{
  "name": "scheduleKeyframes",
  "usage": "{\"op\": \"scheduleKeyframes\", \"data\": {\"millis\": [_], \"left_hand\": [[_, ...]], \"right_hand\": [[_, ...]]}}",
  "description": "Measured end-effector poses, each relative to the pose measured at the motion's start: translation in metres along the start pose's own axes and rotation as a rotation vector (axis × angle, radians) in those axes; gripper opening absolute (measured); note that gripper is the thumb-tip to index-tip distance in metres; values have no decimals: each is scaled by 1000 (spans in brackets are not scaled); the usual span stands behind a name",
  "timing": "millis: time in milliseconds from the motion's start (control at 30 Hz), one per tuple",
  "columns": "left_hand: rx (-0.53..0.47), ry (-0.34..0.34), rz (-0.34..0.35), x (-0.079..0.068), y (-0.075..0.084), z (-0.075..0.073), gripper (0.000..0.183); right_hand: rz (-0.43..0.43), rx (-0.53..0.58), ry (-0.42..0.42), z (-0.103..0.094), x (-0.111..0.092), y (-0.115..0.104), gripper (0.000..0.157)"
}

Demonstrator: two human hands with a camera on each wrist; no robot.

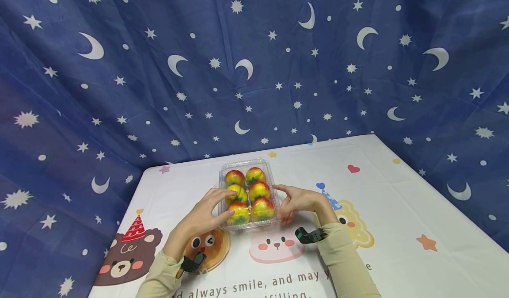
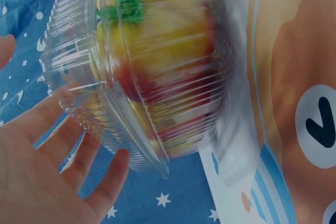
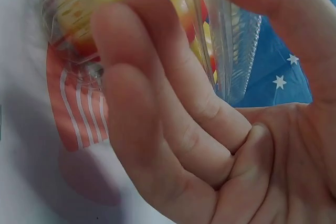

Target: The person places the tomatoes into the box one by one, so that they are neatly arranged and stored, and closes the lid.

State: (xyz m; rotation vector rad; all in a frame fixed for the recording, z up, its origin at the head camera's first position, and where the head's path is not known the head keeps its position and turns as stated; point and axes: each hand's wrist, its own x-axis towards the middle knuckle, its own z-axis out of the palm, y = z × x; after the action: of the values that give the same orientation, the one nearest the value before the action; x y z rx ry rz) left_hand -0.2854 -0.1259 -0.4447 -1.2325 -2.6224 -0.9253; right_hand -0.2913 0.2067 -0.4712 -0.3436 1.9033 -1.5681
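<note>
A clear plastic clamshell box [image 1: 246,226] stands on the table, its ribbed lid [image 2: 68,59] over several red-and-yellow fruits [image 1: 261,208] with green leafy tops. My left hand [image 1: 204,214] is at the box's left side, with thumb and index finger spread over its edge. In the left wrist view its other fingers [image 2: 79,150] lie loosely bent along the lid's rim. On the right side is my right hand [image 1: 300,202], index fingertip at the box's edge. The right wrist view shows its other fingers [image 3: 131,98] bent in front of the box wall, partly hiding the fruits.
A white tablecloth [image 1: 397,200] with printed cartoon animals and lettering covers the table. Behind and beside it hangs a blue curtain [image 1: 270,99] with moons and stars. Each wrist wears a dark band, the right band [image 1: 312,235] being above the cloth.
</note>
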Motion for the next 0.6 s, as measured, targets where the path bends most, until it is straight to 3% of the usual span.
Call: {"op": "scheduleKeyframes", "data": {"millis": [600], "left_hand": [[1,-42,-10,-1,2,0,51]], "right_hand": [[8,34,-12,4,2,1,111]]}}
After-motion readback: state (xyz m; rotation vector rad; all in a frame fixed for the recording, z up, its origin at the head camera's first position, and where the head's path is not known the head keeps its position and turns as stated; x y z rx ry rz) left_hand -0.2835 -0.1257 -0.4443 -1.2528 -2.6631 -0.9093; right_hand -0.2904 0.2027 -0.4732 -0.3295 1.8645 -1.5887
